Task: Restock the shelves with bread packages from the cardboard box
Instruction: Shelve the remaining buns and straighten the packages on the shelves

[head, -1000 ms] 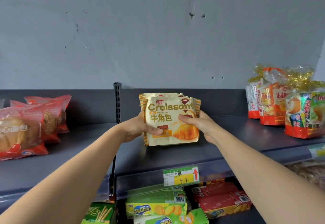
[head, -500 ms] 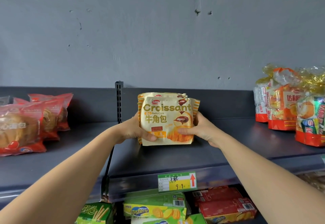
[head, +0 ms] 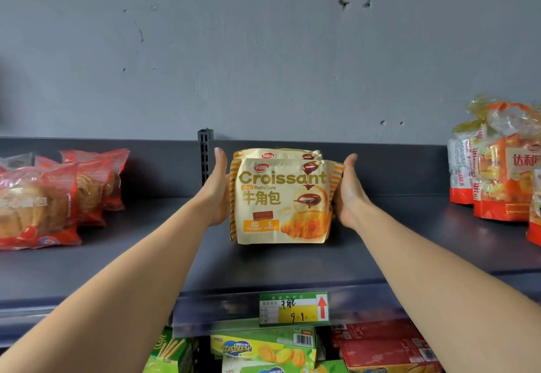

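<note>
Cream and orange croissant packages (head: 281, 200) stand upright in a small row on the dark top shelf (head: 263, 267), front label facing me. My left hand (head: 218, 188) lies flat against their left side with straight fingers. On the right side, my right hand (head: 348, 191) is flat and open too, touching or just off the pack's edge. Neither hand curls round the packs. The cardboard box is out of view.
Red bread packs (head: 55, 197) lie at the shelf's left. Orange and gold bags (head: 503, 164) stand at the right. A slotted upright post (head: 205, 153) rises behind my left hand. A price tag (head: 294, 308) hangs on the shelf edge, with green and red boxes (head: 263, 349) below.
The croissant packs have gone down onto the shelf and a little further back. Both hands have let go of the front pack and opened flat against the sides.
</note>
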Demonstrator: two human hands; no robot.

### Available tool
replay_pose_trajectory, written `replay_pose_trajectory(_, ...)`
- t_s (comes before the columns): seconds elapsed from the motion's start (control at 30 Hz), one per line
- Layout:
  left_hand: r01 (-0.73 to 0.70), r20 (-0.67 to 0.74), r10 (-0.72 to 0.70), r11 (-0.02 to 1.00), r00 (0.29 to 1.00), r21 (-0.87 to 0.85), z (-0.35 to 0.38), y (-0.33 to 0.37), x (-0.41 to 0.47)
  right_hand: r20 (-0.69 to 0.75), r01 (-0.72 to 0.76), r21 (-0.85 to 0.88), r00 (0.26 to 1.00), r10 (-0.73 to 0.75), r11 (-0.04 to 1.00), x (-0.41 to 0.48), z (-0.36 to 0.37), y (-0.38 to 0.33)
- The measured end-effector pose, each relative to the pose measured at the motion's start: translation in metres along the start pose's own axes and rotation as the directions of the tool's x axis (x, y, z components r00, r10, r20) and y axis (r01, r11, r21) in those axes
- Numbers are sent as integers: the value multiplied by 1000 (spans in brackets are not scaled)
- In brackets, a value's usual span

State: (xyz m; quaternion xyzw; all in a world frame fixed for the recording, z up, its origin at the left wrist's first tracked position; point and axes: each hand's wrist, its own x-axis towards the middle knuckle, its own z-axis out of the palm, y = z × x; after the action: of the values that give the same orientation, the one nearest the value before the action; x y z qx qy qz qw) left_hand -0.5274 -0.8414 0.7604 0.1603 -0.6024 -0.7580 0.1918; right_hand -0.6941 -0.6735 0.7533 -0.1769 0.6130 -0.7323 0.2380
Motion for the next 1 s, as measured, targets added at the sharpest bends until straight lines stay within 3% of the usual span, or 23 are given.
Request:
replay_pose_trajectory(0.37,-5,-82,-1,998,997,-70,-2,-3,9,50,-57,26,997,56,998,17,11,1)
replay_pose_trajectory(0.73,-24,-155,21,1000,988,-17,-4,-1,7,27,-24,-13,999,24,1000,15,18,0)
replay_pose_trajectory(1.0,-59,-363,78,996,928,64,2,24,-19,-5,41,-176,999,-42,984,-9,2,-10)
